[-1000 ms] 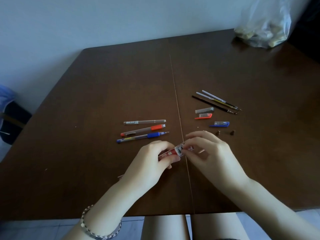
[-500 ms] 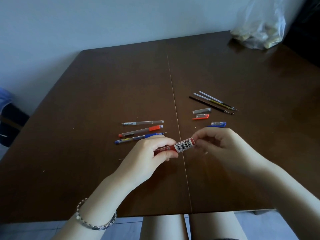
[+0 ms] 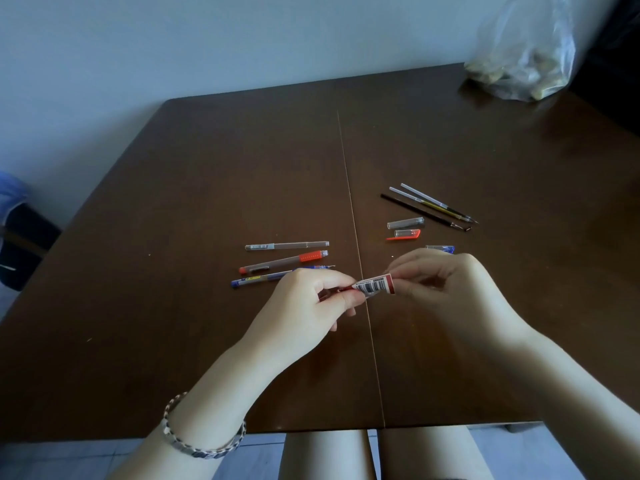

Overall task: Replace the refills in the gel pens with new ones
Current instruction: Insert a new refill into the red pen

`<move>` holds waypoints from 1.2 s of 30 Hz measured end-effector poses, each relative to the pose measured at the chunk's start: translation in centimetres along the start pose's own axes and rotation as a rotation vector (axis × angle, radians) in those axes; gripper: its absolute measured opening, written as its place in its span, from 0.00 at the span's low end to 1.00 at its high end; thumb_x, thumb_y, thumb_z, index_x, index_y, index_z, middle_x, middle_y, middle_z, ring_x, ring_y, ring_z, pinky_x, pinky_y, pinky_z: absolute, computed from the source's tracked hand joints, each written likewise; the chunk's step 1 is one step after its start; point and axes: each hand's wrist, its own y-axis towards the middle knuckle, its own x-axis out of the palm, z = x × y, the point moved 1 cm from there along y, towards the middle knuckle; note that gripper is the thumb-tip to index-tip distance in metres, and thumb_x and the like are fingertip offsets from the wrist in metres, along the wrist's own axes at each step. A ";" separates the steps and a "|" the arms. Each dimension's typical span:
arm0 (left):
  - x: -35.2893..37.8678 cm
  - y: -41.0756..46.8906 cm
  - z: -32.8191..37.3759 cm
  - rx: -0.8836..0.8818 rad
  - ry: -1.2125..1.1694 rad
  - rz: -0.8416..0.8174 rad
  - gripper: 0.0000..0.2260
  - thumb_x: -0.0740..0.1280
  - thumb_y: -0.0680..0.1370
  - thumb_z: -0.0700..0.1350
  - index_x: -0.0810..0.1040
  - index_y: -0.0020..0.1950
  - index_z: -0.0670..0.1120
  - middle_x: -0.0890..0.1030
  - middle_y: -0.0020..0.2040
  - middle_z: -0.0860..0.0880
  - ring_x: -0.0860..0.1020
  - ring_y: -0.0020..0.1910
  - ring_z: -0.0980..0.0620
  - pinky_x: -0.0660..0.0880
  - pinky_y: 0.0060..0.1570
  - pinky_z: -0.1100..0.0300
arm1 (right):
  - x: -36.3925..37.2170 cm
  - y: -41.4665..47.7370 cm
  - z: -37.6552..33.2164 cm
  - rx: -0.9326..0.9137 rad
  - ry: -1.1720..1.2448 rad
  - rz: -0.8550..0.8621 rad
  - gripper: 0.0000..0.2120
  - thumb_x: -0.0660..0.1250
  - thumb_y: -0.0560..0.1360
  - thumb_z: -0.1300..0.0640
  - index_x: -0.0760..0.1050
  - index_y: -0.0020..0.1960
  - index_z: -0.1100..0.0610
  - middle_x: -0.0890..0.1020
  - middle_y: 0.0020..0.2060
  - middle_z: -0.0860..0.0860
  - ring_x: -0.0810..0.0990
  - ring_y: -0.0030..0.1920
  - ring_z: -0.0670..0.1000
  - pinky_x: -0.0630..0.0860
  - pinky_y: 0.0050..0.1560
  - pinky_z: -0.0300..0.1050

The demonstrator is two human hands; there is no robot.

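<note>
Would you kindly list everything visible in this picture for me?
table: one, dark brown, fills most of the view.
gel pens: three, clear, red-gripped and blue, left of the table seam.
refills: three, one black, two clear, right of the seam.
pen caps: three, clear, red and blue, just nearer than the refills.
barcode-labelled item: one, red and white, between both hands.
plastic bag: one, clear, far right corner.
bracelet: one, patterned, left wrist.
left hand: pinches the item's left end.
right hand: pinches its right end.

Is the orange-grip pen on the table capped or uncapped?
Uncapped: the orange-grip pen lies with its grip end bare, and the orange-clip cap lies apart from it, across the table seam.
</note>
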 end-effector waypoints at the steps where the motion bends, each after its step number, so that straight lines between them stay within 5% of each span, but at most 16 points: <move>1: 0.1 0.0 0.1 0.004 0.009 0.002 0.04 0.66 0.74 0.46 0.80 0.46 0.52 0.76 0.32 0.62 0.74 0.28 0.62 0.71 0.29 0.70 | 0.1 0.0 0.0 0.013 0.011 0.017 0.06 0.70 0.68 0.64 0.82 0.40 0.55 0.81 0.39 0.43 0.79 0.44 0.44 0.76 0.41 0.34; 9: 0.4 -0.1 -0.3 0.027 0.065 -0.030 0.09 0.65 0.75 0.46 0.79 0.53 0.49 0.77 0.39 0.59 0.73 0.32 0.72 0.69 0.34 0.79 | 0.5 -0.5 0.4 0.027 0.051 0.017 0.10 0.71 0.68 0.63 0.80 0.38 0.48 0.81 0.42 0.44 0.79 0.42 0.44 0.75 0.38 0.32; 17: -0.5 -0.4 -1.0 -0.047 0.045 -0.121 0.06 0.63 0.75 0.50 0.76 0.51 0.54 0.79 0.39 0.60 0.74 0.37 0.69 0.70 0.35 0.72 | -0.3 -0.8 0.8 0.093 0.148 0.080 0.08 0.69 0.69 0.64 0.80 0.36 0.52 0.84 0.39 0.48 0.81 0.38 0.44 0.78 0.39 0.36; 22: -1.2 -0.7 -1.8 -0.124 -0.006 -0.073 0.04 0.63 0.75 0.49 0.77 0.42 0.55 0.79 0.34 0.56 0.74 0.29 0.62 0.75 0.37 0.59 | -1.9 -1.0 1.5 0.380 0.613 0.352 0.09 0.62 0.75 0.61 0.76 0.37 0.55 0.83 0.28 0.50 0.80 0.31 0.43 0.76 0.30 0.33; 24: -0.9 -0.6 -1.4 -0.133 -0.037 -0.059 0.07 0.63 0.75 0.48 0.76 0.37 0.55 0.78 0.30 0.56 0.72 0.26 0.59 0.76 0.39 0.53 | -1.5 -1.1 1.1 0.407 0.832 0.312 0.04 0.66 0.71 0.55 0.77 0.38 0.54 0.83 0.30 0.51 0.81 0.32 0.45 0.76 0.29 0.34; 26: -0.6 -0.3 -1.0 -0.132 -0.069 -0.056 0.08 0.64 0.75 0.48 0.77 0.36 0.54 0.78 0.30 0.54 0.71 0.24 0.58 0.77 0.39 0.52 | -0.6 -1.2 0.5 0.407 0.959 0.246 0.10 0.69 0.61 0.52 0.79 0.40 0.54 0.84 0.31 0.51 0.81 0.32 0.44 0.76 0.30 0.33; 33: 0.0 -0.1 -0.9 -0.140 -0.062 -0.061 0.06 0.63 0.75 0.49 0.75 0.38 0.55 0.78 0.31 0.56 0.72 0.25 0.59 0.76 0.39 0.54 | 1.2 -1.5 0.8 0.378 0.839 0.242 0.08 0.67 0.62 0.59 0.81 0.40 0.58 0.86 0.38 0.53 0.82 0.34 0.46 0.79 0.37 0.35; 36: -0.1 -0.3 -1.4 -0.159 0.052 -0.048 0.04 0.63 0.75 0.50 0.77 0.47 0.52 0.78 0.41 0.55 0.76 0.38 0.57 0.75 0.41 0.61 | 0.5 -1.1 0.6 0.351 0.778 0.261 0.07 0.66 0.65 0.60 0.80 0.41 0.57 0.86 0.36 0.52 0.82 0.35 0.46 0.79 0.37 0.34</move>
